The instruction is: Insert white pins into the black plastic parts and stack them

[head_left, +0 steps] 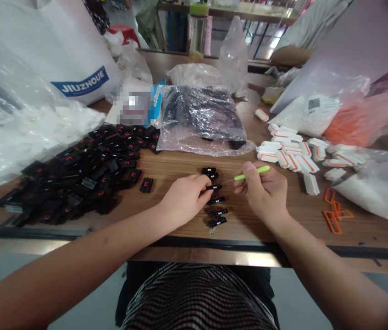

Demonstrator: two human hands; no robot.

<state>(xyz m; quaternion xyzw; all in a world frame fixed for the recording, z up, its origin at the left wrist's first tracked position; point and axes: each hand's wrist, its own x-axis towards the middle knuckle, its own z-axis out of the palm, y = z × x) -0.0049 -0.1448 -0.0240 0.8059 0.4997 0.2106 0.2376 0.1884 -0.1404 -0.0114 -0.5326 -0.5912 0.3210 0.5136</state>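
Note:
My left hand (189,196) pinches one end of a black plastic connector housing (215,186) on the table. In my right hand (263,189) is a thin pick with a lime-green handle (261,170). Its metal tip points left and reaches the housing; whether it goes inside is too small to tell. The held piece lies in a column of similar black housings (218,212), some above and some below it, several showing small red parts and white dots. Part of the held housing is hidden by my left fingers.
On the left spreads a heap of black housings (101,169), with a single one (146,185) beside it. A clear bag of black parts (201,114) lies behind. White pieces with orange strips (292,149) and orange frames (332,222) are on the right. A bottle (198,34) stands at the back.

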